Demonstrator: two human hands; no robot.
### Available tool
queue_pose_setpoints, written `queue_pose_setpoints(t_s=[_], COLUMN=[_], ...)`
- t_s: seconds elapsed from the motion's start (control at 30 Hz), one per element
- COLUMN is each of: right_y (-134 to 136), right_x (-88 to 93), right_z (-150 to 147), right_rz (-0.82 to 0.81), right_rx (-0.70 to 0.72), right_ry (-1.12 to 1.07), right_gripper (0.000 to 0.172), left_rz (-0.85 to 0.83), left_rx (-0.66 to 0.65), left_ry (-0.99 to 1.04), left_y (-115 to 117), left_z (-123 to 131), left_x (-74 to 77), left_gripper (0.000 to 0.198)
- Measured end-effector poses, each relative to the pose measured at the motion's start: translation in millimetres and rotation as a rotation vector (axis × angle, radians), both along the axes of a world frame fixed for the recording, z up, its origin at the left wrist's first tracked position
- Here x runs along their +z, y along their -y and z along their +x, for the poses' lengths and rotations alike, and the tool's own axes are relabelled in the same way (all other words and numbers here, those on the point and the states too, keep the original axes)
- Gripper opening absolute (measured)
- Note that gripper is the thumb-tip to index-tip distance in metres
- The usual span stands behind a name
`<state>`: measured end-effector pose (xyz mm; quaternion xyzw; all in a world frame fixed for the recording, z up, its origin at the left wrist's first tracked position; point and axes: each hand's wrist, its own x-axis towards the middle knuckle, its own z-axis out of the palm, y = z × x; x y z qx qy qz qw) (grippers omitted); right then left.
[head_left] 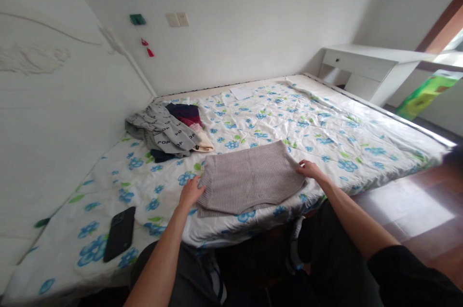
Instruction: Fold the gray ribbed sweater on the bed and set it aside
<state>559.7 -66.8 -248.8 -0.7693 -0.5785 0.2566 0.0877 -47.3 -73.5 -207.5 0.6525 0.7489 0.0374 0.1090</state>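
One black phone [119,233] lies on the floral quilt [325,138], near the left forearm [159,263]; a careless arm sweep could knock it. Next along, a heap of clothes sits by the wall: a grey printed garment [161,129], dark red cloth [183,114] and cream cloth [202,143]. The left hand [190,192] is open, its fingers at the left edge of a grey ribbed knit garment [249,179], not clenched. That garment lies flat on the quilt, just beside the heap, near the bed's front edge. Its cream neighbour is close enough to get dragged in if the knit is pulled that way. The right hand [308,170] rests at the knit's right corner; pinching or just touching, can't tell. A light hold could let that corner slip, and quilt wrinkles could rumple the knit.
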Motion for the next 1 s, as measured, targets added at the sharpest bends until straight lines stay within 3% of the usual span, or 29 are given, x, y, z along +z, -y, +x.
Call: queue_pose_setpoints(t_s=[0.17, 0.43, 0.7, 0.87, 1.0], right_y=[0.4, 1.3, 15.0, 11.9, 10.0], right_x=[-0.7, 0.0, -7.7, -9.3, -9.7], right_z=[-22.1, -83.4, -166.3, -189.6, -188.8], right_rz=[0.151, 0.359, 0.254, 0.157, 0.16], right_rx=[0.088, 0.437, 0.756, 0.743, 0.74], right_ry=[0.069, 0.107, 0.025, -0.016, -0.028], right_gripper=[0.063, 0.066, 0.07, 0.073, 0.073], left_rz=[0.168, 0.055, -0.084, -0.078, -0.028], left_rx=[-0.283, -0.52, -0.531, -0.508, -0.424], left_ry=[0.101, 0.07, -0.004, -0.02, -0.03], left_y=[3.6, 0.4, -20.0, -40.3, -65.2], left_z=[26.6, 88.1, 99.9, 88.5, 77.5], left_x=[-1.3, -27.5, -42.3, -41.1, -46.0], left_gripper=[0.056, 0.067, 0.083, 0.108, 0.103])
